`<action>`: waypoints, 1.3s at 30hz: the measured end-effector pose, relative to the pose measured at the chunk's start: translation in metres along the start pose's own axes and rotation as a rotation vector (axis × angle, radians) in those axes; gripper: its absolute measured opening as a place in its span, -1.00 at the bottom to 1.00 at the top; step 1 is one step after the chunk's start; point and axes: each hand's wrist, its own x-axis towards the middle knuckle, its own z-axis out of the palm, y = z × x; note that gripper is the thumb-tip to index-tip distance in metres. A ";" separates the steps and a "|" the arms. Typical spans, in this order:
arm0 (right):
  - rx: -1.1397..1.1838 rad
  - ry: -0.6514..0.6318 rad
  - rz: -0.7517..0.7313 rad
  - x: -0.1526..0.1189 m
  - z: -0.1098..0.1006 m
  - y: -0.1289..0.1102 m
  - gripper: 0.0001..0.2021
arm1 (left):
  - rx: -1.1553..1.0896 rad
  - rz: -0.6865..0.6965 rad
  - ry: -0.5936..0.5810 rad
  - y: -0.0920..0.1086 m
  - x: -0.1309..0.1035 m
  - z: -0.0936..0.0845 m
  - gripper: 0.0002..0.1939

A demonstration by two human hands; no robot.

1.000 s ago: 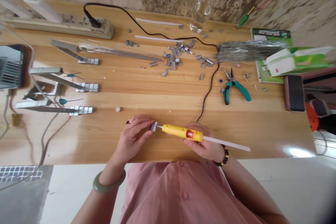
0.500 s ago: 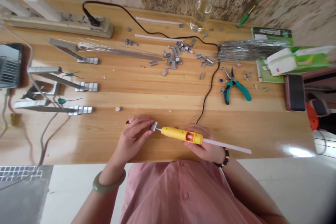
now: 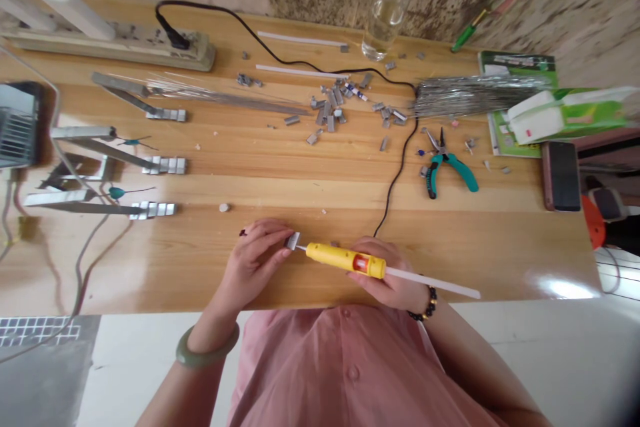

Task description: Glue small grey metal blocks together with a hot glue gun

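Between thumb and fingers, my left hand (image 3: 257,260) pinches a small grey metal piece (image 3: 293,240) near the table's front edge. My right hand (image 3: 393,277) is closed around a yellow hot glue gun (image 3: 333,256), which lies almost level and points left. Its thin nozzle (image 3: 301,247) is at the right edge of the grey piece; whether they touch I cannot tell. A long white glue stick (image 3: 435,282) sticks out of the gun's back end. My right fingers partly hide the handle.
A black cord (image 3: 400,170) runs from the gun to a power strip (image 3: 115,53). Loose grey pieces (image 3: 327,110) lie mid-table, with teal pliers (image 3: 447,170) and a wire bundle (image 3: 470,97) to the right. A glass (image 3: 381,27) stands by the wall. Metal brackets (image 3: 115,150) are at left, a phone (image 3: 561,177) at right.
Almost nothing differs. The glue gun's rear end and stick have dipped very slightly, while both hands keep their places.
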 end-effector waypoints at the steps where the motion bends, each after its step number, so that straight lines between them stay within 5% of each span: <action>1: -0.002 0.003 0.001 0.000 0.000 0.000 -0.83 | 0.000 -0.003 -0.002 0.000 0.000 0.000 -0.74; 19: -0.054 0.178 0.119 -0.002 0.001 -0.003 -0.79 | -0.048 -0.066 0.015 -0.002 -0.004 0.000 -0.76; 30: -0.846 0.243 0.164 -0.040 -0.038 0.064 -0.59 | 0.130 0.037 0.009 -0.001 0.000 0.006 -0.76; 39: -0.945 0.007 0.188 -0.031 -0.056 0.048 -0.45 | 0.268 0.102 -0.007 0.001 0.000 0.011 -0.79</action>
